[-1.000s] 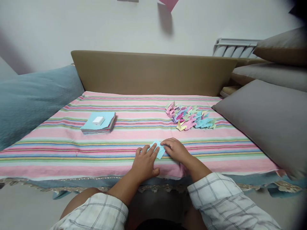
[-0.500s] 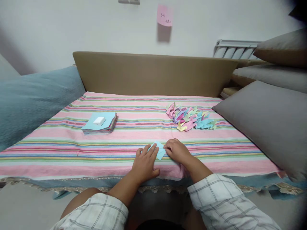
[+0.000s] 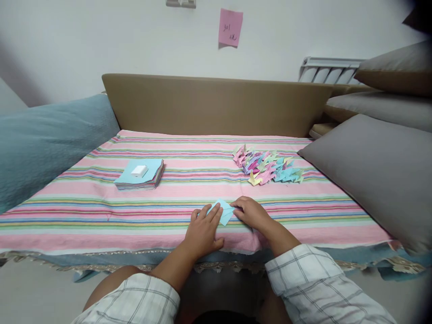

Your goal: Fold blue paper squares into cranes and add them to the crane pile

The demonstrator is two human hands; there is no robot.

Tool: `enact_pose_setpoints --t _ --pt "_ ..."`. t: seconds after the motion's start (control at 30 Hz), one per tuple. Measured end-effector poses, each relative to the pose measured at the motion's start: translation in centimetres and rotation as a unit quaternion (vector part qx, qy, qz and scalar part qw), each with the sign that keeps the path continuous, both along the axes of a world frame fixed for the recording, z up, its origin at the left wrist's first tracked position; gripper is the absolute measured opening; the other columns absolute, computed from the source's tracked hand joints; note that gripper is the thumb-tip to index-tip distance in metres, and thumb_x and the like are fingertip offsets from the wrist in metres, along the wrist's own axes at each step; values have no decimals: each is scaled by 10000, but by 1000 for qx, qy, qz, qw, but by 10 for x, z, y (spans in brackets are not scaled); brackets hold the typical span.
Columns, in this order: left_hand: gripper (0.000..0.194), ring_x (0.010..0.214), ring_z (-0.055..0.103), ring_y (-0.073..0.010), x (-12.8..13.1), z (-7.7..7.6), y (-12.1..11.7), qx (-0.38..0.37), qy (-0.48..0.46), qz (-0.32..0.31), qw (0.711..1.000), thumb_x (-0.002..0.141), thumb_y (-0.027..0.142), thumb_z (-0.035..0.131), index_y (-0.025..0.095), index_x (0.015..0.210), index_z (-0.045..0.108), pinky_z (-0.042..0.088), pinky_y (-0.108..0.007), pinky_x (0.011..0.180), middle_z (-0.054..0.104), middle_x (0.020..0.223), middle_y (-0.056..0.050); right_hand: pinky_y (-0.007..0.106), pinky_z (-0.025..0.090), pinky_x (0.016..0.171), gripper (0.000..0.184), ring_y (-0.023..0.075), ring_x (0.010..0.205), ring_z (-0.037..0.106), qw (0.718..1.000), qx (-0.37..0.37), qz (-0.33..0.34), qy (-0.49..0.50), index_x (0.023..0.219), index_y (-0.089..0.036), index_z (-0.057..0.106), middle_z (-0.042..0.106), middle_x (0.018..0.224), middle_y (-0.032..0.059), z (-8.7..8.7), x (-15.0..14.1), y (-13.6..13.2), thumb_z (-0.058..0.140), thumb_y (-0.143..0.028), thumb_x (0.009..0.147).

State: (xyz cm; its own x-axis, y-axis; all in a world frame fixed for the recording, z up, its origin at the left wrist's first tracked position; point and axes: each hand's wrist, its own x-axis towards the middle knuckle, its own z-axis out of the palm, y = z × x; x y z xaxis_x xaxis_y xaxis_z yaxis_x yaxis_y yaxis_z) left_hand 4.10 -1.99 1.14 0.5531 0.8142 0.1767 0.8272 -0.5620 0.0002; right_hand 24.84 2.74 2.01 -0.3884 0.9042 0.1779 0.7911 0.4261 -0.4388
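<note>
Head cam, far L: a long, padded blue fabric bolster (image 3: 54, 139) sits at the edge of a pink multicolour-striped woven cloth (image 3: 84, 191). Next, moving R: a squared stack of coloured paper sheets (image 3: 153, 165), light-blue sheet on top, w/ a small white rectangular block (image 3: 139, 171) resting on it.

Now the L hand (image 3: 202, 231), nr the front edge: palm down, fingers spread, fingertips flat on the L part of a small light-blue folded paper piece (image 3: 227, 214), pressing it to the cloth, not clenched. So the paper's under & just beyond those fingertips, between the two hands, lying flat.

Orientation: one corner points away from the person, one back toward them, a narrow tip points R. Crease line runs roughly L-R to that tip. Long axis looks L-R too, but L end's mostly covered, so can't be sure.

R hand (image 3: 251, 213): thumb & index pinch the R tip, other fingers curled; paper's at the fingertips, well clear of the palm.

Beyond the R hand, slightly R: a heap of small folded-paper shapes (image 3: 266, 168), pink, purple, yellow, green, blue, apart from both hands. Far R: a large grey fabric pillow (image 3: 374, 171) leaning over the cloth's edge.
</note>
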Motion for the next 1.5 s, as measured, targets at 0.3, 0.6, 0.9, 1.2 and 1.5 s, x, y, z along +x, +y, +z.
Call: enact_pose_setpoints --t 0.3,0.6,0.9,1.2,1.5 --pt "845 1285 260 -302 0 0 -1 0 -11 -1 1000 685 494 570 202 1408 244 251 -465 976 267 1477 -57 296 428 832 219 185 907 576 1000 -6 -1 2 946 -201 681 651 938 57 2 0 -1 573 -165 759" --pt "799 1275 280 -310 -1 -3 1 5 -16 -6 1000 673 505 589 225 1371 321 264 -476 962 337 1445 -58 356 393 935 309 204 1032 529 999 46 23 5 1038 -174 641 624 1075 85 4 -3 -4 562 -133 742" --pt "787 1268 302 -314 -1 -3 1 12 -29 -17 999 694 600 547 207 1347 355 269 -484 963 390 1411 -81 535 100 1089 853 293 1378 86 980 -61 140 -126 1446 -180 109 115 1499 126 5 -28 -42 470 -599 796" --pt "701 1299 276 -310 -12 0 4 0 -14 -58 998 689 465 642 299 1314 374 279 -486 963 287 1467 -62 491 72 1103 889 265 1384 6 973 -113 141 -146 1447 -193 65 33 1507 116 1 -12 -36 569 -486 776" --pt "714 1316 254 -311 -17 -1 6 -18 -9 -67 998 693 454 659 317 1326 358 284 -495 968 257 1477 -72 490 124 1095 840 278 1383 32 973 -103 151 -143 1431 -257 179 68 1510 106 5 -1 -35 642 -402 745"
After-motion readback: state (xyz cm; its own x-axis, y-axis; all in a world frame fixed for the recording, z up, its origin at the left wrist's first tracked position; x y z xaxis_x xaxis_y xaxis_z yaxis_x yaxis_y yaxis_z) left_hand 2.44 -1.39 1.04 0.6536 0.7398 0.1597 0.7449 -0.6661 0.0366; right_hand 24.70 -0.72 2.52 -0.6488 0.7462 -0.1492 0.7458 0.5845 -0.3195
